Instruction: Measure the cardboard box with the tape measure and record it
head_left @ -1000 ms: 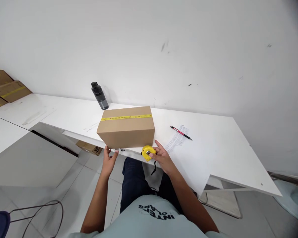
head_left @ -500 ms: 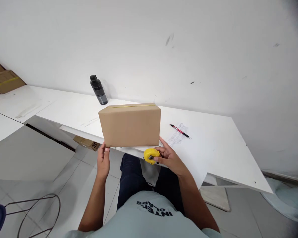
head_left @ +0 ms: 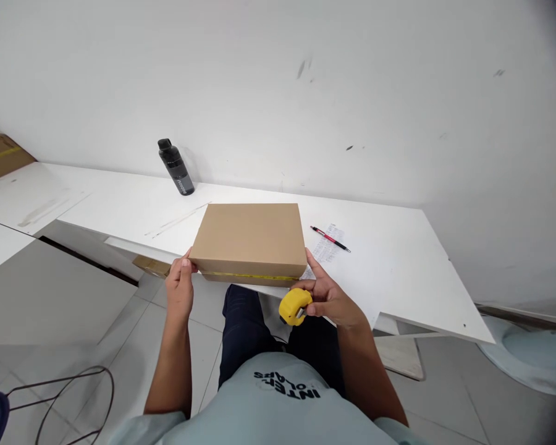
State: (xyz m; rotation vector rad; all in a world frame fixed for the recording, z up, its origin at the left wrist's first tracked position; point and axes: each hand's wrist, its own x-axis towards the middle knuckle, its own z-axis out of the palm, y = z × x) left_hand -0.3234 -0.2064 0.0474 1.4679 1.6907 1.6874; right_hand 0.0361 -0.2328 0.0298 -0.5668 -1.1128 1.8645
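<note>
A brown cardboard box (head_left: 252, 238) lies at the near edge of the white table (head_left: 398, 266), its plain face up and a strip of yellow tape along the near side. My left hand (head_left: 180, 284) grips the box's near left corner, thumb on top. My right hand (head_left: 327, 296) holds a yellow tape measure (head_left: 295, 306) in its palm while its fingers press against the box's near right corner.
A black water bottle (head_left: 175, 167) stands by the wall behind the box. A red and black pen (head_left: 330, 239) lies on a printed paper (head_left: 325, 249) to the right. More cardboard boxes (head_left: 0, 154) sit at far left. A wire stool frame (head_left: 60, 402) is on the floor.
The box has been tipped toward me: its taped top face now faces me on the near side, and a plain face is up. Both hands followed the box's near corners.
</note>
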